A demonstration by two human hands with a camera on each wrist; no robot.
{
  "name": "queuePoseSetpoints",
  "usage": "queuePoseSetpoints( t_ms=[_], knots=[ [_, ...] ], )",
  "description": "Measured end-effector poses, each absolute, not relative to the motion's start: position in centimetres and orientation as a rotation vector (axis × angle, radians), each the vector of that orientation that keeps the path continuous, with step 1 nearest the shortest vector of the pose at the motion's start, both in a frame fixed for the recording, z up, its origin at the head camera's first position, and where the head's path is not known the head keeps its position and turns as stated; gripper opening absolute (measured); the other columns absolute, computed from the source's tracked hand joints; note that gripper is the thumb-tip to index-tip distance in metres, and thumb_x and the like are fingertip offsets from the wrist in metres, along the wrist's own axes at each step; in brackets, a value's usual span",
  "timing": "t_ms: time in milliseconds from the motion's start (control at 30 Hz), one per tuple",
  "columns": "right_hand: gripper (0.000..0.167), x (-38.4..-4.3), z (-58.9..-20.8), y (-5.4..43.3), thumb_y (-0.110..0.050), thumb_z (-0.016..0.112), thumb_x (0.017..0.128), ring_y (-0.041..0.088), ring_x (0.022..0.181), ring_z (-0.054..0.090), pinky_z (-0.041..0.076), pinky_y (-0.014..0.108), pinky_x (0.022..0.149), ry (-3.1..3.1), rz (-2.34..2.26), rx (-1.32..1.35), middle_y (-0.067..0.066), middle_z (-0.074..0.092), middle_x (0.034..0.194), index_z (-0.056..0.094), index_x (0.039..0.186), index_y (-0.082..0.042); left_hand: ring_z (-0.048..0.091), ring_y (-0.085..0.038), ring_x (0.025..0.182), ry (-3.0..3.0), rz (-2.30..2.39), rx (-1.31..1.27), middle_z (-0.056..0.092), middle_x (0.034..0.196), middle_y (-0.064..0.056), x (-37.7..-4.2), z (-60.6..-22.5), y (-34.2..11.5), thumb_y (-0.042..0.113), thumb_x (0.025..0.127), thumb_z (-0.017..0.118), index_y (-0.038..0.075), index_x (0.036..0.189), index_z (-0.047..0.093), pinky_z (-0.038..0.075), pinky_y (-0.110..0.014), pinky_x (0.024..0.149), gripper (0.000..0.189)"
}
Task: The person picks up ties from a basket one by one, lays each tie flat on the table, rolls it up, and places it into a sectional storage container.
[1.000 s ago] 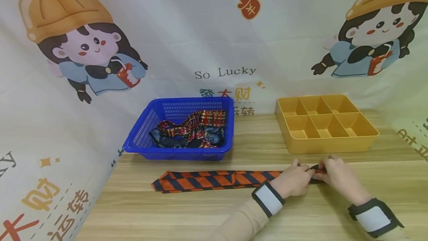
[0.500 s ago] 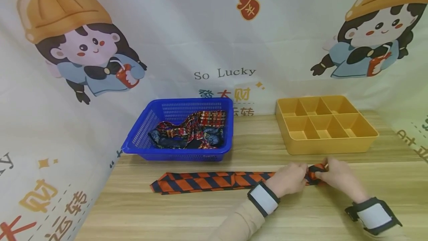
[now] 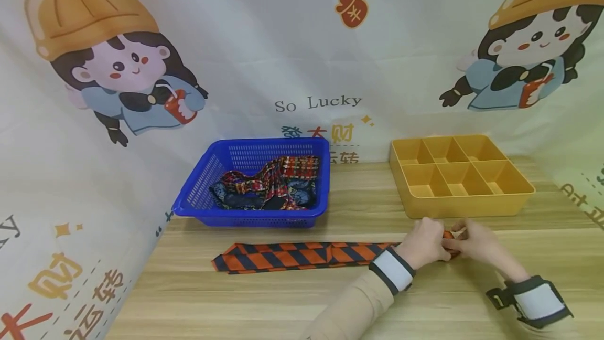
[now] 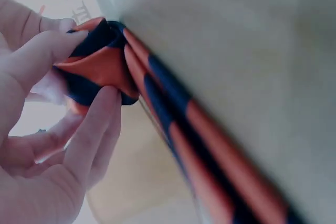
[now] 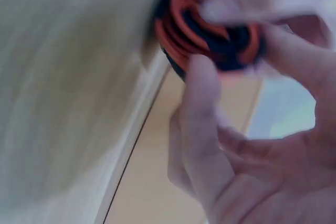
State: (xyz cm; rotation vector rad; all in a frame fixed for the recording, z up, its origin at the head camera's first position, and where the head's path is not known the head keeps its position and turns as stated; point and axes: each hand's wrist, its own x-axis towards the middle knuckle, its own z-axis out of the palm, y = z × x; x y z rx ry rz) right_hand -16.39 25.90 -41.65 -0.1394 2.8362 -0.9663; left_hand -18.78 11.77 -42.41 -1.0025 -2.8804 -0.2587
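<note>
A necktie (image 3: pixel 292 256) with orange and dark navy stripes lies across the table, its wide pointed end flat at the left. Its right end is wound into a small roll (image 4: pixel 100 69), mostly covered by fingers in the head view. My left hand (image 3: pixel 423 244) pinches the roll from the left side. From the right, my right hand (image 3: pixel 483 250) grips the same roll with thumb and fingers. The spiral layers of the rolled tie (image 5: pixel 181 19) show in the right wrist view, where the upper finger is blurred.
A blue plastic basket (image 3: pixel 255 220) with patterned plaid and dark cloth items (image 3: pixel 278 180) stands back left. A yellow divided box (image 3: pixel 467 206) stands at the back right, just beyond my hands. A printed curtain (image 3: pixel 245 56) hangs behind the table (image 3: pixel 236 303).
My left hand shifted slightly left, then came back right and up against the roll. The right hand stayed at the rolled end, turning it. The tie's flat left end has barely moved.
</note>
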Motion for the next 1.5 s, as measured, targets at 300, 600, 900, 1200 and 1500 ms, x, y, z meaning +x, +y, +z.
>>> queuePoseSetpoints(
  t_ms=[300,600,900,1200,1500],
  knots=[
    [0.027,-16.2,-41.8,24.8,-0.025,0.066,0.085,0.013,0.060,0.052,0.040,0.026,0.052,2.777,-0.927,-0.083,0.000,0.058,0.066,0.060,0.077,0.001,0.053,-0.001,0.071,-2.979,-0.401,-0.975,0.058,0.085,0.009,-18.8,-42.9,10.8,0.038,0.071,0.081,0.016,0.096,0.053,0.036,-0.009,0.055,0.044],
    [0.019,-16.3,-42.1,24.7,-0.014,0.062,0.085,0.013,0.061,0.050,0.041,0.025,0.053,2.767,-0.987,-0.192,0.002,0.056,0.068,0.058,0.078,0.002,0.050,0.000,0.055,-2.842,-0.229,-0.871,0.059,0.062,0.011,-18.1,-42.6,11.2,0.040,0.067,0.083,0.020,0.069,0.062,0.035,-0.013,0.046,0.029],
    [0.031,-16.7,-42.3,24.4,-0.016,0.058,0.090,0.015,0.074,0.062,0.055,0.028,0.062,2.603,-1.143,-0.136,0.015,0.065,0.084,0.055,0.095,0.015,0.054,-0.003,0.069,-3.094,-0.571,-0.822,0.061,0.083,0.005,-18.8,-42.3,9.9,0.034,0.067,0.086,0.014,0.093,0.055,0.037,-0.012,0.053,0.044],
    [0.036,-16.8,-42.3,23.9,-0.021,0.064,0.087,0.015,0.064,0.058,0.049,0.028,0.056,2.717,-1.004,-0.066,0.017,0.062,0.079,0.054,0.094,0.013,0.057,-0.003,0.078,-3.080,-0.392,-0.882,0.064,0.090,0.010,-18.7,-43.0,8.5,0.050,0.066,0.082,0.020,0.097,0.062,0.037,-0.013,0.056,0.048],
    [0.049,-17.1,-41.2,22.6,-0.020,0.069,0.079,0.026,0.066,0.052,0.042,0.032,0.056,2.864,-0.699,-0.010,0.022,0.055,0.079,0.045,0.100,0.017,0.059,-0.001,0.088,-2.955,-0.350,-1.012,0.065,0.100,0.010,-18.9,-43.0,8.9,0.055,0.071,0.077,0.019,0.109,0.063,0.039,-0.008,0.067,0.054]
  ],
)
